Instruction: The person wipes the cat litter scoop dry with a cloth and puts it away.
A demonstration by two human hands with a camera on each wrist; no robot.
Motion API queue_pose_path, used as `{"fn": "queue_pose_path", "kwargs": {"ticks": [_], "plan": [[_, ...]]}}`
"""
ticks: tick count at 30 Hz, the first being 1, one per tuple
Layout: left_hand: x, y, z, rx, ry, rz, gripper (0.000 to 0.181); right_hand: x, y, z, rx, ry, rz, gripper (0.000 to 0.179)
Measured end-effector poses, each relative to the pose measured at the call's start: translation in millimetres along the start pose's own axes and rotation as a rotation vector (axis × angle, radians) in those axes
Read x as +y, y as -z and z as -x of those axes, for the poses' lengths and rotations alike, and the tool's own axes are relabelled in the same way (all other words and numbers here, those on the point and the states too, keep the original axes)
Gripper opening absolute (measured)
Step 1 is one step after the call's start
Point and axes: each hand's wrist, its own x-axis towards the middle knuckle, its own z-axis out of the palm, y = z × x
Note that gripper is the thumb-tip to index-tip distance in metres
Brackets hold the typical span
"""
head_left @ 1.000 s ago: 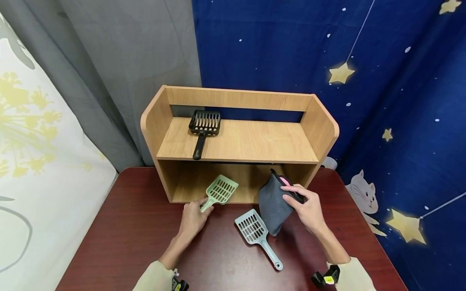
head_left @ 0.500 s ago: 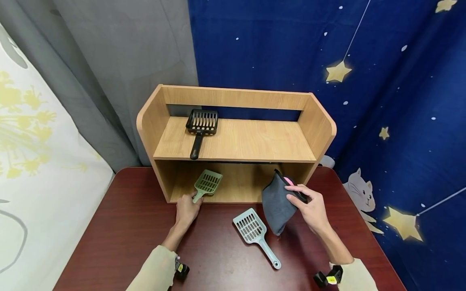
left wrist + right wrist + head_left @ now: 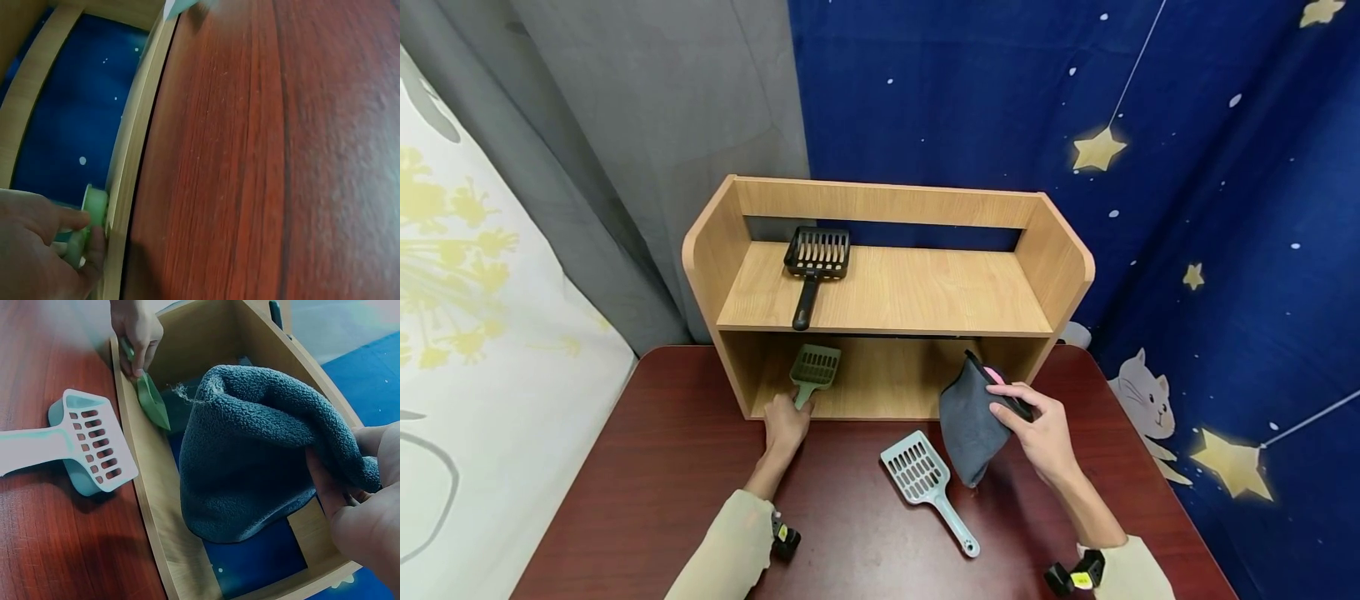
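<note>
My left hand [image 3: 786, 423] grips the handle of a green slotted litter scoop [image 3: 815, 369], whose head lies inside the lower compartment, on the left. In the left wrist view, fingers and thumb close round the green handle [image 3: 95, 205] beside the shelf's front edge. My right hand [image 3: 1043, 429] pinches the upper edge of a dark grey fabric piece [image 3: 968, 427], with a black border and pink patch at its top. It hangs before the lower compartment's right part; the right wrist view shows its plush cloth [image 3: 244, 450]. Nearby on the table lies a pale blue litter scoop [image 3: 942, 497].
A wooden two-tier shelf [image 3: 887, 202] stands at the back of the reddish-brown table [image 3: 842, 533]. On its upper tier, at the left, rests a black litter scoop [image 3: 807, 302]. Curtains [image 3: 940, 100] hang behind, and a white patterned cloth [image 3: 512, 400] is at the left.
My left hand has moved leftward and further in, taking the green scoop deeper into the lower compartment. The right hand still holds the grey fabric in nearly the same place.
</note>
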Motion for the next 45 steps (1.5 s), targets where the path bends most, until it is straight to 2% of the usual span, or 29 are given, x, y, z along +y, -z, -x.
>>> {"fn": "queue_pose_path", "kwargs": {"ticks": [3, 6, 11, 13, 15, 19, 24, 28, 31, 35, 37, 39, 45], "plan": [[-14.9, -12.3, -4.1, 0.034, -0.018, 0.029, 0.027, 0, -1, 0.8, -0.005, -0.002, -0.007, 0.025], [-27.4, -23.9, -7.9, 0.035, -0.016, 0.034, 0.026, 0, -2, 1.8, -0.012, 0.001, -0.016, 0.025], [-6.9, -13.8, -8.1, -0.021, 0.031, 0.050, 0.034, 1, -4, 2.6, -0.010, -0.003, -0.005, 0.025], [4.2, -7.8, -8.4, -0.045, 0.038, 0.060, 0.040, 1, -4, 2.7, -0.007, -0.006, -0.003, 0.025], [8.6, -6.9, -9.6, -0.066, 0.039, 0.048, 0.041, 2, -5, 2.8, -0.005, -0.008, -0.004, 0.025], [9.3, -9.3, -12.3, -0.072, 0.043, -0.002, 0.039, 1, -5, 2.3, -0.006, -0.014, -0.007, 0.025], [5.6, -11.6, -13.8, -0.075, 0.059, 0.001, 0.036, 1, -4, -0.2, -0.004, -0.022, 0.000, 0.025], [8.4, -7.6, -12.6, -0.101, 0.084, -0.009, 0.030, 0, -2, -3.1, -0.002, -0.021, 0.002, 0.025], [13.1, -2.1, -9.3, -0.074, 0.049, -0.050, 0.034, 0, 1, -5.2, -0.010, -0.014, 0.006, 0.025], [21.5, 4.1, -0.6, -0.019, -0.037, -0.085, 0.045, 1, 8, -7.5, -0.029, 0.002, 0.036, 0.025], [27.1, 5.9, 6.5, -0.021, -0.059, -0.096, 0.051, 2, 13, -8.1, -0.038, 0.013, 0.058, 0.025], [34.4, 7.2, 16.3, -0.042, -0.063, -0.103, 0.056, 3, 17, -8.0, -0.048, 0.023, 0.078, 0.025], [62.0, 4.5, 52.9, -0.157, -0.074, -0.113, 0.075, 10, 31, -7.6, -0.075, 0.031, 0.107, 0.025]]}}
